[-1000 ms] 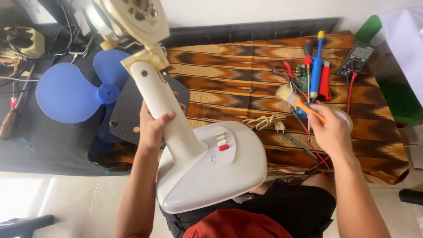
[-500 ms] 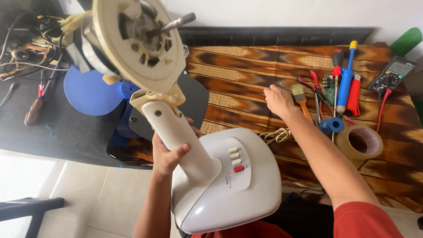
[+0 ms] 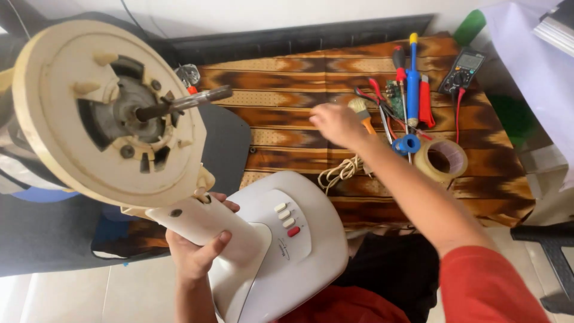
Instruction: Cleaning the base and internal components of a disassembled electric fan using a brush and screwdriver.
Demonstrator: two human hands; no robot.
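- The left hand (image 3: pixel 194 251) is wrapped around the neck of a cream table fan (image 3: pixel 239 239), whose base lies toward the person's lap.
- The right hand (image 3: pixel 336 124) reaches over the brown patterned cloth (image 3: pixel 281 113); its fingers curl loosely beside a small paintbrush (image 3: pixel 361 111), and whether it grips the handle cannot be told.
- The fan's motor housing (image 3: pixel 107 113) tilts up at left, its bare shaft (image 3: pixel 185 103) pointing right.
- Near the right hand lie screwdrivers (image 3: pixel 412 84), a tape roll (image 3: pixel 441 160), a coiled cord (image 3: pixel 341 171) and a multimeter (image 3: pixel 461 70).
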